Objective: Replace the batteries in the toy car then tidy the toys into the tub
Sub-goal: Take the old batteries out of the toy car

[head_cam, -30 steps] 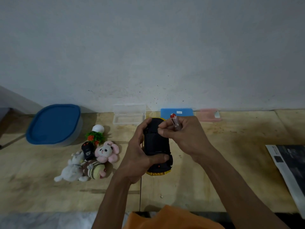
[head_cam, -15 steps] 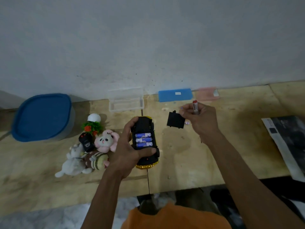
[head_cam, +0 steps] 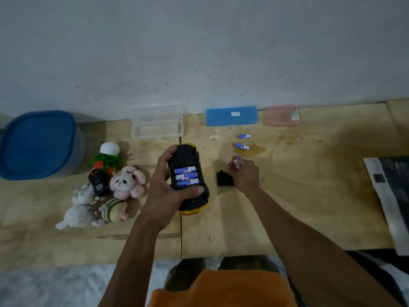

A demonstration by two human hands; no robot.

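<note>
My left hand (head_cam: pixel 164 191) grips the yellow toy car (head_cam: pixel 188 180), turned belly up, with three blue batteries showing in its open compartment. My right hand (head_cam: pixel 244 173) holds a small red-tipped screwdriver (head_cam: pixel 236 162) and rests low by the black battery cover (head_cam: pixel 224 179), which lies on the table just right of the car. Two loose blue batteries (head_cam: pixel 243 141) lie beyond that hand. The tub (head_cam: pixel 38 144) with its blue lid on stands at the far left. Plush toys (head_cam: pixel 106 196), a black remote and a small plant lie between tub and car.
An open clear plastic box (head_cam: pixel 157 125), a blue case (head_cam: pixel 231 116) and a pink case (head_cam: pixel 281 115) line the wall. A newspaper (head_cam: pixel 391 196) lies at the right edge. The wooden table's front edge (head_cam: pixel 221 255) runs close to my body.
The battery cover came off the car and went down onto the table right of it. My right hand moved right and lower with the screwdriver. The car's batteries are now exposed.
</note>
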